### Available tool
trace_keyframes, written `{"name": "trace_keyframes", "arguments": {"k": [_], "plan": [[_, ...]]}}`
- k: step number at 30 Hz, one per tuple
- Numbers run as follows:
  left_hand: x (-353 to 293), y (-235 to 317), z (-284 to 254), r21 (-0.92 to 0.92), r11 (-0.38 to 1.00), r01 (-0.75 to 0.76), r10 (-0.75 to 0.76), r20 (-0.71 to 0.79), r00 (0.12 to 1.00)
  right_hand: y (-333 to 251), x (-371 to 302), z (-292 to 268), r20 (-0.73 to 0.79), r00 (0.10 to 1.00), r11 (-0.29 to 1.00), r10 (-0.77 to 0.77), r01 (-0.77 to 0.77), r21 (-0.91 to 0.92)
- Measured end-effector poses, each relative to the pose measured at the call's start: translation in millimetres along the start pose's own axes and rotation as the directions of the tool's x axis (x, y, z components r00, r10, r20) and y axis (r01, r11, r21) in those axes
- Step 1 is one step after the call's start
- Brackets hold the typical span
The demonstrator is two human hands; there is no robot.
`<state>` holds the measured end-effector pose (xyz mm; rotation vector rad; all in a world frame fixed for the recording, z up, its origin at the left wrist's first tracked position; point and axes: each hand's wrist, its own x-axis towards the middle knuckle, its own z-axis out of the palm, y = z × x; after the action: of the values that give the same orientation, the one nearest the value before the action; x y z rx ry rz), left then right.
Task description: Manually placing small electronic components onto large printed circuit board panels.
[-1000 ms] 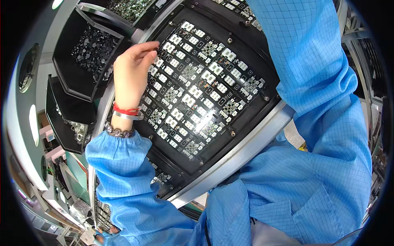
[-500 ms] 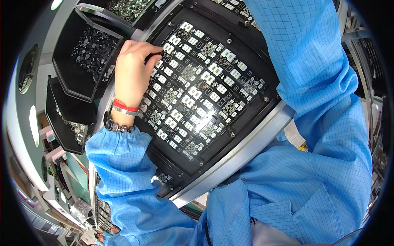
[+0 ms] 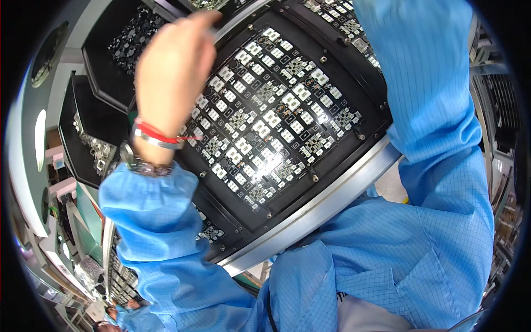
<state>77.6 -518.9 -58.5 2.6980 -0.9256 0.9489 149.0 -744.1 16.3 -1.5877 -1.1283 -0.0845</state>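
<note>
My left hand [image 3: 174, 72] is over the upper left edge of a panel of circuit boards [image 3: 265, 119], smeared by motion, its fingers pointing up and to the right. What the fingers hold, if anything, does not show. On the panel sit rows of white square parts, tiny chips and several round outlined spots. A black carrier frame [image 3: 293, 196] with screws surrounds it. Close to the hand stands a black bin of small dark round parts [image 3: 130, 41]. Of my right arm only the blue sleeve [image 3: 426, 83] shows; the hand lies beyond the top edge.
Below that bin is another black bin with silvery parts [image 3: 94, 145]. A third bin of shiny bits [image 3: 204, 4] is cut off at the top. A metal rail [image 3: 315, 207] borders the carrier on my side. Another person in blue [image 3: 133, 318] is at the lower left.
My left hand has lifted from the panel's upper left part, where thumb and finger were pinched together, and moved up and left. The right sleeve has shifted slightly; the view has moved a little.
</note>
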Motion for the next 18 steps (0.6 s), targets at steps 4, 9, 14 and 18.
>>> {"name": "trace_keyframes", "arguments": {"k": [4, 9, 14, 18], "plan": [[-1, -56, -31, 0.116, 0.846, 0.520, -0.530, 0.091, 0.843, 28, -56, 45, 0.319, 0.919, 0.936, 0.231, -0.299, 0.186], [-31, -131, -3, 0.103, 0.911, 0.400, -0.382, 0.576, 0.723, 45, -93, 79, 0.455, 0.874, 0.984, 0.169, -0.172, -0.035], [-24, -110, -7, 0.228, 0.923, 0.311, -0.384, 0.610, 0.693, 45, -106, 87, 0.526, 0.832, 0.981, 0.176, -0.190, -0.028], [-34, -122, -6, 0.184, 0.936, 0.299, -0.351, 0.520, 0.779, 46, -108, 92, 0.552, 0.813, 0.982, 0.188, -0.152, -0.110]]}}
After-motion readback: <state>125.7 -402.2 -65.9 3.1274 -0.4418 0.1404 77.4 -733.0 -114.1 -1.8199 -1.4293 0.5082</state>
